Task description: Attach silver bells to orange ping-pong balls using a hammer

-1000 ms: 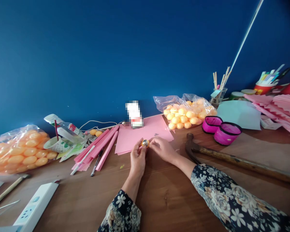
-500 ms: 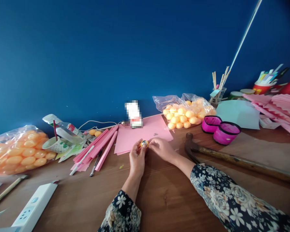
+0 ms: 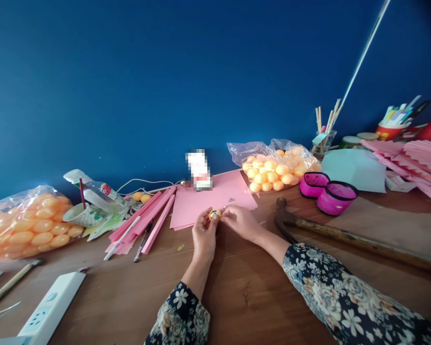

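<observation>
Two hands, fingers first: left hand [image 3: 204, 238] pinches small orange ball [image 3: 214, 214] with silvery patch, thumb and fingers closed on it; right hand [image 3: 242, 223], fingers nearly together at ball's right edge, firm grip unclear. Hardly any shift over last second; handling continues. Ball near front edge of pink sheets [image 3: 190, 206]. Farther right on counter [image 3: 247, 297]: hammer [image 3: 345, 236].

Two hands [image 3: 204, 235] [image 3: 241, 223], two magenta bands [image 3: 314, 188] [image 3: 333, 205]

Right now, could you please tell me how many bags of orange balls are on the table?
2: the left bag at the far left, the right bag beside the pink paper. No others show.
</observation>
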{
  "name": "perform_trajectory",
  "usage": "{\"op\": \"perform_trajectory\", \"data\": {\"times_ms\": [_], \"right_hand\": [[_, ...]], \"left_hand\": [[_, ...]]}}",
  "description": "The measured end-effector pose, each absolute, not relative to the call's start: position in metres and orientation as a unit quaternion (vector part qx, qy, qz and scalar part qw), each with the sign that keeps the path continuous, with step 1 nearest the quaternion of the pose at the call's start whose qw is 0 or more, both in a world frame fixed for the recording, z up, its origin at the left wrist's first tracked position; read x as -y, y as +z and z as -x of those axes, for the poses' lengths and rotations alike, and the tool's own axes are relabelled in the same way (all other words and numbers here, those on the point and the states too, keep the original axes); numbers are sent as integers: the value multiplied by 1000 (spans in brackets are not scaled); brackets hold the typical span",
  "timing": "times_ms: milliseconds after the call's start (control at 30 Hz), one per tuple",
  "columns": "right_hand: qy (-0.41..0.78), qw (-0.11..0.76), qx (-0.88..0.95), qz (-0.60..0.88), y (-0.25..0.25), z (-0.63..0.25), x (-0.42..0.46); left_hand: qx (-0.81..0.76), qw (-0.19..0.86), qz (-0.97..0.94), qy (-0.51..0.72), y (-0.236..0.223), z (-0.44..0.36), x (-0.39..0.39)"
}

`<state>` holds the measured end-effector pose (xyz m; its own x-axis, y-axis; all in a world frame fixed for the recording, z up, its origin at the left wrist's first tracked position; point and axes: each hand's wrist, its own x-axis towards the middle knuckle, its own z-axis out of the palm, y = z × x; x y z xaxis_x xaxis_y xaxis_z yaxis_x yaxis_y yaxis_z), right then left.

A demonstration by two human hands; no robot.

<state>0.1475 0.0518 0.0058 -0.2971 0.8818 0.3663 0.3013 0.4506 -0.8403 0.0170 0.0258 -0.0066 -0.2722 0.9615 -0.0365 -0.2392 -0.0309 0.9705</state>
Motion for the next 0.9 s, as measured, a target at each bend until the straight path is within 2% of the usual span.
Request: {"op": "perform_trajectory", "data": {"times_ms": [400, 900], "right_hand": [[344, 451, 714, 411, 5, -146, -51], [387, 471, 682, 403, 2, -150, -57]], "left_hand": [[-515, 478, -366, 610, -5, -19, -24], [-439, 555, -340, 619, -1, -18, -22]]}}
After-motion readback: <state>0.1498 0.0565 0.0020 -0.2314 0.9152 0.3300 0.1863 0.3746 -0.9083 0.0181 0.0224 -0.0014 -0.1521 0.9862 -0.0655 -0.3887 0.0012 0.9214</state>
